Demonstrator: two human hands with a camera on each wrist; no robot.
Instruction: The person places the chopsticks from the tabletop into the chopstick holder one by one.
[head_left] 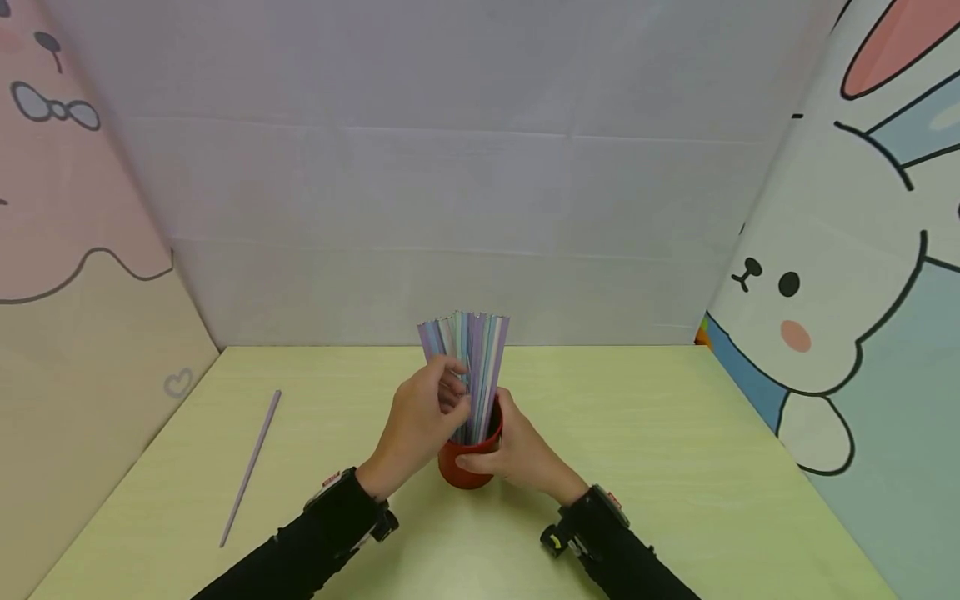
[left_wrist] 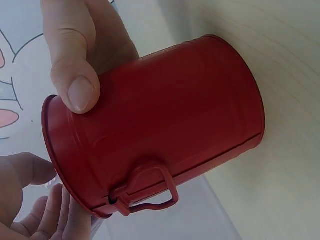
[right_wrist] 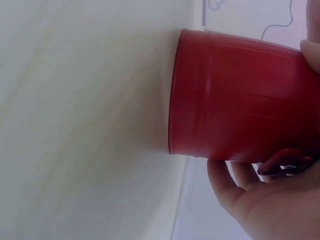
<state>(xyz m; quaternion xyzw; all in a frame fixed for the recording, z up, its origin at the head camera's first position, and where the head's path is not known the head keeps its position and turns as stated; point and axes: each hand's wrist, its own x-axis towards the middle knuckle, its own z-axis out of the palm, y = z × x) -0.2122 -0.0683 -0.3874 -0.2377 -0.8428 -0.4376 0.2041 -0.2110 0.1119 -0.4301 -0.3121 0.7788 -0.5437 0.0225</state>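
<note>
A red metal cup (head_left: 463, 473) with a small looped handle (left_wrist: 172, 192) stands in the middle of the table. Out of its mouth rises a thick bundle of pastel straws (head_left: 480, 358) in purple, blue, green and white. My right hand (head_left: 525, 446) grips the cup from the right side, its thumb near the rim and other fingers behind. At the near left of the bundle, my left hand (head_left: 427, 412) has bent fingers right at the straws, above the rim; I cannot tell whether it pinches one. A single purple straw (head_left: 251, 467) lies apart on the left.
The pale wooden table (head_left: 675, 467) stretches to both sides and ends at a white back wall (head_left: 450, 192). Cartoon-printed panels flank it, a pink and cream one (head_left: 75, 208) on the left and a rabbit one (head_left: 847, 250) on the right.
</note>
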